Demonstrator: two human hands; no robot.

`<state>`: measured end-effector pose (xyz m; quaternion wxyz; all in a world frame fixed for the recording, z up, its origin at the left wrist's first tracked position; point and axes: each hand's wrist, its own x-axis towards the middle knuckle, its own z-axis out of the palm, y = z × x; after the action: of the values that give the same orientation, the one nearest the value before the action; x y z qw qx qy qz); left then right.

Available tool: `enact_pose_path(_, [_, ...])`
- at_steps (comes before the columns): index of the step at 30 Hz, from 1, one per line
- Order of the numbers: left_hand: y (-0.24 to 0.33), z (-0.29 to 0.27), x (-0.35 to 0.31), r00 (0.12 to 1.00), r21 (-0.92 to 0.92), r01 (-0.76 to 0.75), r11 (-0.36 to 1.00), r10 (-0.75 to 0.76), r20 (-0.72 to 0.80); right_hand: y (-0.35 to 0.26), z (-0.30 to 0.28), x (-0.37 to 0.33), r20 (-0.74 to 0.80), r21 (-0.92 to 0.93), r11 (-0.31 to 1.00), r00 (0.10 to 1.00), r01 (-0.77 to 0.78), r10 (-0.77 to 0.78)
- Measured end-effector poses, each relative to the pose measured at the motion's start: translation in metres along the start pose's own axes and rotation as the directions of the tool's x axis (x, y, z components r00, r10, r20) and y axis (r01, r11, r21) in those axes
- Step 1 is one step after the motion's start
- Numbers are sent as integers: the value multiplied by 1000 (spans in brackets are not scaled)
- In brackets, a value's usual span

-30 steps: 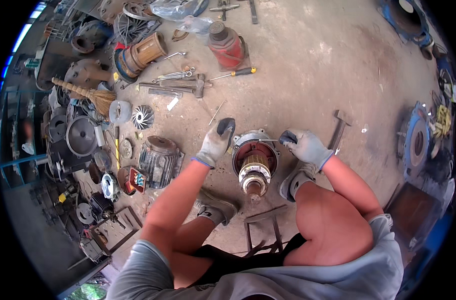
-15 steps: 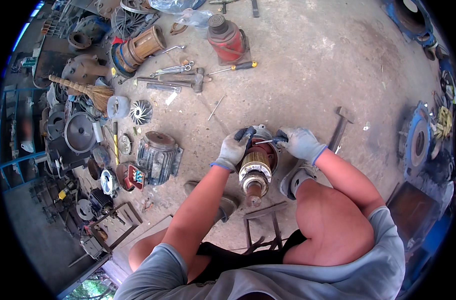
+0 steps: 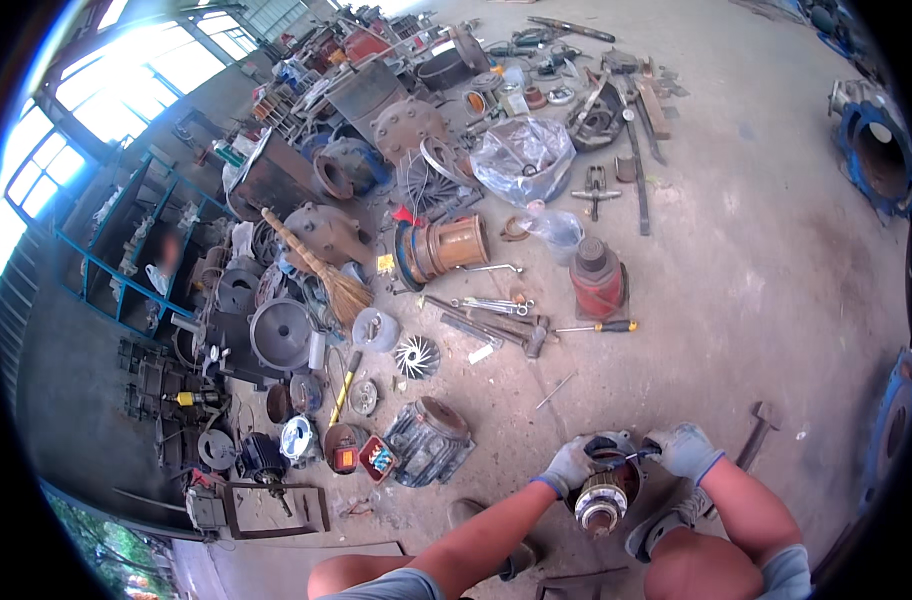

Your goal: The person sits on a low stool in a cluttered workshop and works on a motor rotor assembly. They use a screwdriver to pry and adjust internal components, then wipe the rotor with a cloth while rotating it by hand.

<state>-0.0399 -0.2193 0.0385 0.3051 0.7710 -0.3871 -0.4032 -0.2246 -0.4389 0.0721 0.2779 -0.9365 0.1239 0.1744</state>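
In the head view, the person crouches on a dusty concrete floor (image 3: 756, 260) with both gloved hands low in the picture, on a round motor rotor (image 3: 603, 495) that stands upright on the floor between the knees. The left hand (image 3: 568, 466) is curled over the rotor's upper left rim, gripping it. The right hand (image 3: 684, 449) is closed around a thin dark tool (image 3: 631, 458) whose tip reaches onto the top of the rotor; what kind of tool it is cannot be told. The 2 hands are near each other, with the rotor's top between them. Just right of the right hand a hammer (image 3: 754, 432) lies on the floor. Farther up, well apart from the hands, stand a red bottle jack (image 3: 598, 280) and a screwdriver (image 3: 601, 326) with a yellow and black handle beside it. Left of those lie a cluster of wrenches (image 3: 491, 305), a small silver fan wheel (image 3: 417, 356), a straw broom (image 3: 321, 270) and a copper-coloured motor core (image 3: 446, 247). A clear plastic bag (image 3: 524, 155) sits among the scattered metal parts near the top.
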Motion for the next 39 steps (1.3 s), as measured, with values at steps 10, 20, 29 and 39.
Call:
enact_pose_path(10, [38,-19,-12,999,-223,-31,974,38,28,15,-2,18,-145,-83,992,984,95,-106])
enact_pose_path(20, [-24,2,1,992,-15,-119,993,119,30,13,-4,28,-284,-226,958,929,175,-237])
enact_pose_path(29, [-36,15,14,985,-44,-136,990,140,104,17,-2,19,-480,-86,990,865,115,-142])
enact_pose_path(39, [-11,2,7,970,-54,-223,973,227,86,79,138,22,-165,907,-73,508,416,846])
